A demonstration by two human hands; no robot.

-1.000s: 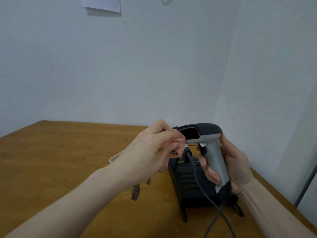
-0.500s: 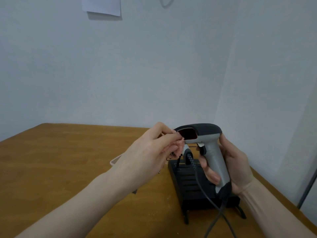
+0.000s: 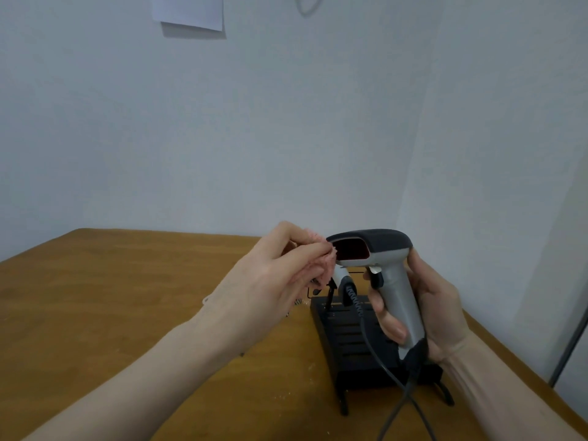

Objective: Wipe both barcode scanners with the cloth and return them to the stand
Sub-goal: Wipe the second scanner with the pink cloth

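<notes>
The right hand (image 3: 423,310) still grips the grey barcode scanner (image 3: 381,272) by its handle above the black stand (image 3: 353,342) on the desk (image 3: 127,297). The left hand (image 3: 273,278), fingers bunched round the pink cloth (image 3: 321,265), has risen slightly, pressing it at the scanner's front edge rather than lower down. A second scanner (image 3: 342,281) sits in the stand.

wooden table (image 3: 127,297), white wall (image 3: 254,122), pinned paper (image 3: 187,9)

Two pale grey-white walls (image 3: 286,138) meet at a corner right of centre. A white paper sheet (image 3: 187,11) is fixed high on the left wall. A brown wooden table (image 3: 111,297) fills the lower area. Lighting is soft and even.
</notes>
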